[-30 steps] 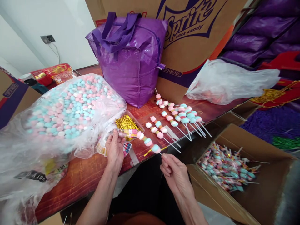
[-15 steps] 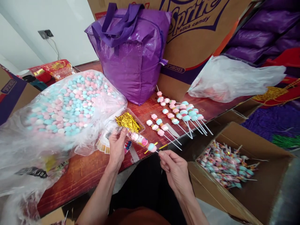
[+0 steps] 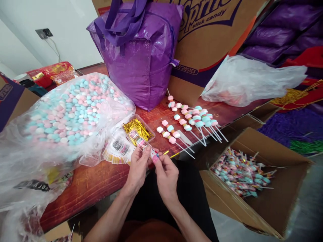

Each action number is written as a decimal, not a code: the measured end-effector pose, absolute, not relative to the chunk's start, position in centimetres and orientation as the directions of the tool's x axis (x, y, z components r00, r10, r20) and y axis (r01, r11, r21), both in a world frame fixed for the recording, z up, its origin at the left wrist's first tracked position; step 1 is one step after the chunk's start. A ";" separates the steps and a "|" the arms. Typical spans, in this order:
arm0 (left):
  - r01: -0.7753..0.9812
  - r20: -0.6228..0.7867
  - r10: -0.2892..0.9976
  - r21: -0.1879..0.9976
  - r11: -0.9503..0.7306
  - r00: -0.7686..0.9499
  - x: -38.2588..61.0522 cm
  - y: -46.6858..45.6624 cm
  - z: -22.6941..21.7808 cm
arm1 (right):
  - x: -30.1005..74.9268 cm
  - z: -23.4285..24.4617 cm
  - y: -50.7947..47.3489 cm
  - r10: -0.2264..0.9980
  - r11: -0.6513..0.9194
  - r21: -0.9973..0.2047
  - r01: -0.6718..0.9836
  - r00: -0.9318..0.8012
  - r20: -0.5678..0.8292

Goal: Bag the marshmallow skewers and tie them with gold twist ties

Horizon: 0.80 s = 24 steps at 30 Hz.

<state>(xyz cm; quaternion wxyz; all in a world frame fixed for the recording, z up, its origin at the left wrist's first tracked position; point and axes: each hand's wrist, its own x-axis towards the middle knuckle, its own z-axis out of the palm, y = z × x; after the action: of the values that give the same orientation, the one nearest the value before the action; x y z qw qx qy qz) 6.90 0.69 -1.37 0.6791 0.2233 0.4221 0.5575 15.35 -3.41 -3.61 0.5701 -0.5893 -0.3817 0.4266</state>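
Observation:
My left hand (image 3: 138, 165) and my right hand (image 3: 165, 170) meet at the table's front edge, both pinched on one marshmallow skewer inside a printed clear wrapper (image 3: 141, 142). The wrapped skewer points up and left toward a clear tub of gold twist ties (image 3: 138, 129). Several unwrapped marshmallow skewers (image 3: 188, 122) lie in a row on the red table (image 3: 101, 181) to the right of my hands. A stack of printed wrappers (image 3: 118, 149) lies just left of my left hand.
A big clear bag of pink, blue and white marshmallows (image 3: 73, 107) fills the left. A purple tote (image 3: 141, 50) and a Sprite stick candy carton (image 3: 209, 30) stand behind. An open cardboard box of wrapped skewers (image 3: 242, 174) sits lower right. A clear plastic bag (image 3: 247, 80) lies far right.
My right hand has moved left to meet the left hand, and the skewer has slid into the wrapper. The camera has tilted down slightly.

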 end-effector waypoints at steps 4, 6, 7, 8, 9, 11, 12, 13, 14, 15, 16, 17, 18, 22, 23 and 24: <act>-0.582 -0.290 0.957 0.781 0.226 -0.016 5.7 0.9 -1.6 | 16.2 -3.3 -4.0 0.981 -0.086 -0.996 -0.011 0.174 -0.086; -0.563 -0.279 0.960 0.794 0.229 -0.002 5.2 0.9 -1.8 | 16.8 -3.3 -4.4 0.988 -0.103 -0.994 0.026 0.117 -0.099; -0.556 -0.284 0.959 0.795 0.243 0.014 5.0 0.8 -1.9 | 16.9 -3.4 -4.5 0.988 -0.115 -0.993 0.029 0.102 -0.111; -0.553 -0.296 0.955 0.791 0.261 0.027 4.9 0.6 -2.0 | 16.9 -3.5 -4.6 0.988 -0.126 -0.992 0.021 0.096 -0.124; -0.556 -0.313 0.949 0.783 0.279 0.036 4.9 0.4 -2.0 | 16.8 -3.6 -4.7 0.987 -0.133 -0.991 0.009 0.094 -0.131; -0.570 -0.341 0.940 0.767 0.294 0.025 5.0 0.0 -2.1 | 16.3 -3.8 -4.8 0.987 -0.133 -0.991 -0.016 0.091 -0.134; -0.577 -0.347 0.938 0.763 0.291 0.014 5.0 -0.1 -2.1 | 15.9 -4.0 -4.8 0.987 -0.132 -0.991 -0.030 0.090 -0.134; -0.584 -0.347 0.938 0.761 0.284 0.005 5.0 -0.3 -2.1 | 15.6 -4.0 -4.8 0.986 -0.134 -0.990 -0.048 0.091 -0.138; -0.589 -0.341 0.940 0.760 0.275 -0.001 4.9 -0.4 -2.0 | 15.3 -4.1 -4.7 0.985 -0.143 -0.987 -0.075 0.091 -0.150; -0.592 -0.332 0.943 0.761 0.266 -0.003 4.7 -0.5 -2.0 | 15.1 -4.1 -4.7 0.981 -0.160 -0.980 -0.115 0.093 -0.171; -0.595 -0.323 0.947 0.761 0.258 -0.002 4.6 -0.6 -2.0 | 14.8 -4.1 -4.7 0.975 -0.188 -0.967 -0.170 0.089 -0.205; -0.598 -0.316 0.949 0.760 0.255 0.002 4.4 -0.7 -2.1 | 14.6 -4.1 -4.7 0.967 -0.219 -0.947 -0.236 0.079 -0.243; -0.602 -0.313 0.950 0.757 0.256 0.010 4.2 -0.9 -2.1 | 14.4 -4.1 -4.7 0.958 -0.250 -0.920 -0.302 0.063 -0.281; -0.622 -0.328 0.944 0.730 0.283 0.044 3.7 -1.2 -2.2 | 13.5 -3.8 -4.6 0.931 -0.330 -0.825 -0.459 -0.013 -0.365; -0.629 -0.338 0.940 0.721 0.289 0.046 3.6 -1.3 -2.2 | 13.3 -3.8 -4.6 0.928 -0.339 -0.814 -0.472 -0.023 -0.372; -0.636 -0.347 0.937 0.712 0.296 0.047 3.5 -1.3 -2.1 | 13.1 -3.7 -4.6 0.924 -0.348 -0.805 -0.481 -0.032 -0.380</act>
<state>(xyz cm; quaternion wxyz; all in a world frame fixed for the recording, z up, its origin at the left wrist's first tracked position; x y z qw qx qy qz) 3.48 -1.29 -2.11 0.6989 0.1880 0.3995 0.5627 13.07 -4.60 -3.72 0.5187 -0.4638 -0.2391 0.6772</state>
